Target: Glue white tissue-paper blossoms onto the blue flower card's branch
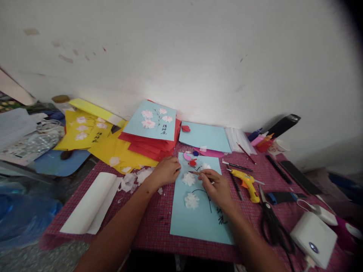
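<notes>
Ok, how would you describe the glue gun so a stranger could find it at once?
On the checked table, find the right hand. Just to its right, before the black-handled scissors, lies the glue gun. Its bright yellow body sets it apart from those scissors and the dark pen beside it.

On your right, a yellow glue gun (247, 183) lies near black-handled scissors (267, 208) and a white boxy device (313, 236); at your left stands a brown-lidded jar (61, 99).
</notes>
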The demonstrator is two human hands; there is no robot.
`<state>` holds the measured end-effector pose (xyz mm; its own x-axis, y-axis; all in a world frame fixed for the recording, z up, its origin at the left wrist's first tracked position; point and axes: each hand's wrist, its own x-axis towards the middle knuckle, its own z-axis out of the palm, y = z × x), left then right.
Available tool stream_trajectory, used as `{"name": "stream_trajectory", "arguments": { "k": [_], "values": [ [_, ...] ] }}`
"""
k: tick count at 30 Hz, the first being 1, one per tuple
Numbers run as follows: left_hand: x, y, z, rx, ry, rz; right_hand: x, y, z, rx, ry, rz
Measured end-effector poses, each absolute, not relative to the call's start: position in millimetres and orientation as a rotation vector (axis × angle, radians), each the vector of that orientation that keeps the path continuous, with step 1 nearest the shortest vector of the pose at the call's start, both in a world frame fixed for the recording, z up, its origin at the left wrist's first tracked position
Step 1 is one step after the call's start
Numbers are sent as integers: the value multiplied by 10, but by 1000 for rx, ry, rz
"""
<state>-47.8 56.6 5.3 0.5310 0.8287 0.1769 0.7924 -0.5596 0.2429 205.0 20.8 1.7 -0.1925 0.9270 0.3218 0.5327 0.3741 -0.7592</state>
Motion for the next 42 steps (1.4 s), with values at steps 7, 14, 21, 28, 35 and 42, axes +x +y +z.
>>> {"name": "stream_trajectory", "arguments": {
  "k": [7,14,21,28,35,42],
  "values": [
    [-484,568,40,2625,1404,426,2028,185,77,-1245,-1854,620],
    [-476,566,35,2607,1397,443,1883,124,106,-1155,-1982,601],
    [-477,563,43,2615,1399,437,1865,153,27,-1157,-2004,569],
    [-477,568,32,2635,1399,433,1875,166,82,-1190,-1950,525],
    [-485,569,25,2632,1399,441,1886,152,119,-1171,-1953,545],
    [-488,564,24,2614,1396,447,1904,138,138,-1110,-1998,565]
  ]
}}
